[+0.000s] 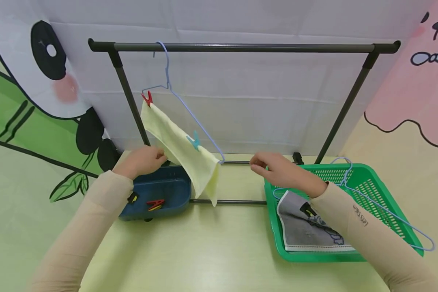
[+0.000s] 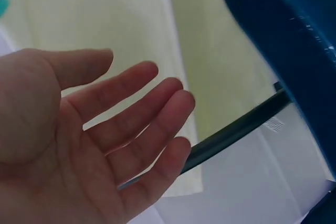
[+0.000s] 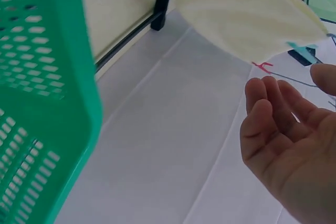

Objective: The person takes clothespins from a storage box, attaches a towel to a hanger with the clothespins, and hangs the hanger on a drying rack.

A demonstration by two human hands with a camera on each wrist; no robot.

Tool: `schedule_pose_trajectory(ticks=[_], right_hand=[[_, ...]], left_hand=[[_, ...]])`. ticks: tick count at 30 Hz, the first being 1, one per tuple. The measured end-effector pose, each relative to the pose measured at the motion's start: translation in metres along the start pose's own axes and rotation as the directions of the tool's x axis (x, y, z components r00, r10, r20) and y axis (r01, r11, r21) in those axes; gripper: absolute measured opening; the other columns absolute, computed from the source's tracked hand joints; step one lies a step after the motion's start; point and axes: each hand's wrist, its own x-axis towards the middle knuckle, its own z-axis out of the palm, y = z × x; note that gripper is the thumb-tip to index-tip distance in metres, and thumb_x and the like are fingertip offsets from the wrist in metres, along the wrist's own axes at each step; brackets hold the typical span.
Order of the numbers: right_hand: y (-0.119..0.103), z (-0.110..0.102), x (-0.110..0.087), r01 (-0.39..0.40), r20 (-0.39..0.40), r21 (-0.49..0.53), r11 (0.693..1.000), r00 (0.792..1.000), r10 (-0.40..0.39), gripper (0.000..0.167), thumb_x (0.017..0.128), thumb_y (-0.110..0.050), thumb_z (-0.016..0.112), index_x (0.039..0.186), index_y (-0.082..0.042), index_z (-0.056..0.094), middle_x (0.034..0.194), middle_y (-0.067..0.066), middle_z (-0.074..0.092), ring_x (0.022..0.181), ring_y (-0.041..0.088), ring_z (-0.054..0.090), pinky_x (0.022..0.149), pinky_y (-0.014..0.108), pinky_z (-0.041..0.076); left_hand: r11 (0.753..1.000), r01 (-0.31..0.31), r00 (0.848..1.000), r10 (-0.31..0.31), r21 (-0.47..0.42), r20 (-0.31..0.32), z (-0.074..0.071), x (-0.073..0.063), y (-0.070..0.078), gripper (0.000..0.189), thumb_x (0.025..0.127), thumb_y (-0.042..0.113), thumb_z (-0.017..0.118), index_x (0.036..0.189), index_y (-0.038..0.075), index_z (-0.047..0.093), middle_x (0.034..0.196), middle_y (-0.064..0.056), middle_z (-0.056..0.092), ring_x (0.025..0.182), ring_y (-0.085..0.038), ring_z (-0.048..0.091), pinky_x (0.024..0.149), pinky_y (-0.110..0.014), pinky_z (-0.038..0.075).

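Observation:
A pale yellow cloth (image 1: pixel 179 142) hangs from a blue wire hanger (image 1: pixel 190 111) hooked over the dark rail (image 1: pixel 241 48). One red clothespin (image 1: pixel 148 98) pinches its upper left corner, and a teal clothespin (image 1: pixel 194 141) sits farther right on its edge. My left hand (image 1: pixel 142 160) is at the cloth's left side above the blue bin; its fingers are spread and loosely bent in the left wrist view, holding nothing. Over the left edge of the green basket (image 1: pixel 282 243) is my right hand (image 1: pixel 273 166), its fingers loosely curled around nothing, apart from the cloth.
The blue bin (image 1: pixel 160 184) at left holds several clothespins (image 1: pixel 155 204). Inside the green basket lie a grey printed cloth (image 1: pixel 303 227) and another blue hanger (image 1: pixel 383 207) that juts past its right rim. Slanting rack posts (image 1: pixel 346 105) stand at both sides.

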Motion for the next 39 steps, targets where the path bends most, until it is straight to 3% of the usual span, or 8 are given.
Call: schedule_pose_trajectory(ticks=[3, 7, 13, 16, 19, 28, 39], right_hand=[[0.009, -0.003, -0.010, -0.014, 0.017, -0.039, 0.999, 1.000, 0.014, 0.023, 0.100, -0.023, 0.050, 0.113, -0.007, 0.060, 0.097, -0.001, 0.062, 0.084, 0.013, 0.057, 0.073, 0.034, 0.047], [0.023, -0.007, -0.022, -0.028, 0.042, -0.079, 0.996, 0.999, 0.032, 0.022, 0.100, -0.021, 0.050, 0.113, -0.006, 0.061, 0.096, -0.001, 0.062, 0.083, 0.012, 0.057, 0.073, 0.035, 0.047], [0.041, -0.012, -0.036, -0.045, 0.081, -0.103, 0.994, 0.995, 0.054, 0.018, 0.099, -0.018, 0.050, 0.107, -0.008, 0.063, 0.090, -0.005, 0.061, 0.077, 0.010, 0.055, 0.071, 0.034, 0.047], [0.049, -0.015, -0.044, -0.072, 0.095, -0.103, 0.992, 0.992, 0.082, 0.018, 0.099, -0.018, 0.050, 0.106, -0.008, 0.063, 0.088, -0.005, 0.060, 0.074, 0.010, 0.054, 0.069, 0.033, 0.046], [0.058, -0.019, -0.054, -0.108, 0.100, -0.107, 0.988, 0.988, 0.118, 0.017, 0.099, -0.018, 0.051, 0.105, -0.009, 0.064, 0.087, -0.005, 0.060, 0.074, 0.010, 0.053, 0.068, 0.033, 0.046], [0.091, -0.023, -0.080, -0.166, 0.104, -0.118, 0.979, 0.978, 0.179, 0.016, 0.100, -0.018, 0.050, 0.096, -0.011, 0.063, 0.073, -0.006, 0.053, 0.061, 0.010, 0.046, 0.060, 0.031, 0.040], [0.119, -0.025, -0.101, -0.212, 0.087, -0.142, 0.967, 0.970, 0.225, 0.018, 0.100, -0.020, 0.049, 0.092, -0.011, 0.062, 0.069, -0.006, 0.051, 0.057, 0.009, 0.043, 0.058, 0.030, 0.039]], left_hand=[[0.999, -0.023, 0.994, 0.027, -0.032, 0.106, 0.011, -0.003, -0.005, 0.025, 0.099, 0.023, 0.049, 0.080, 0.009, 0.058, 0.062, -0.003, 0.044, 0.053, -0.017, 0.041, 0.056, -0.032, 0.034], [0.996, -0.026, 0.971, 0.044, -0.081, 0.234, 0.023, -0.008, -0.007, 0.022, 0.099, 0.022, 0.051, 0.083, 0.010, 0.059, 0.063, -0.002, 0.045, 0.053, -0.015, 0.040, 0.056, -0.031, 0.034], [0.997, -0.027, 0.942, 0.049, -0.071, 0.333, 0.044, -0.008, -0.009, 0.018, 0.097, 0.023, 0.055, 0.094, 0.008, 0.065, 0.079, -0.001, 0.058, 0.065, -0.014, 0.052, 0.063, -0.033, 0.044], [0.998, -0.029, 0.933, 0.045, -0.048, 0.358, 0.054, -0.007, -0.011, 0.019, 0.095, 0.024, 0.059, 0.101, 0.008, 0.067, 0.090, -0.001, 0.063, 0.075, -0.014, 0.058, 0.071, -0.038, 0.050], [0.999, -0.030, 0.925, 0.038, -0.026, 0.379, 0.062, -0.006, -0.012, 0.017, 0.093, 0.024, 0.061, 0.099, 0.009, 0.067, 0.090, -0.001, 0.063, 0.077, -0.015, 0.059, 0.074, -0.040, 0.050], [1.000, 0.014, 0.910, -0.013, 0.000, 0.415, 0.074, -0.010, -0.014, 0.013, 0.092, 0.021, 0.063, 0.096, 0.010, 0.067, 0.081, -0.001, 0.061, 0.069, -0.014, 0.057, 0.069, -0.036, 0.050], [0.996, 0.071, 0.901, -0.084, 0.047, 0.425, 0.079, -0.007, -0.022, 0.012, 0.089, 0.020, 0.066, 0.095, 0.009, 0.066, 0.078, -0.003, 0.061, 0.067, -0.016, 0.056, 0.066, -0.036, 0.050]])
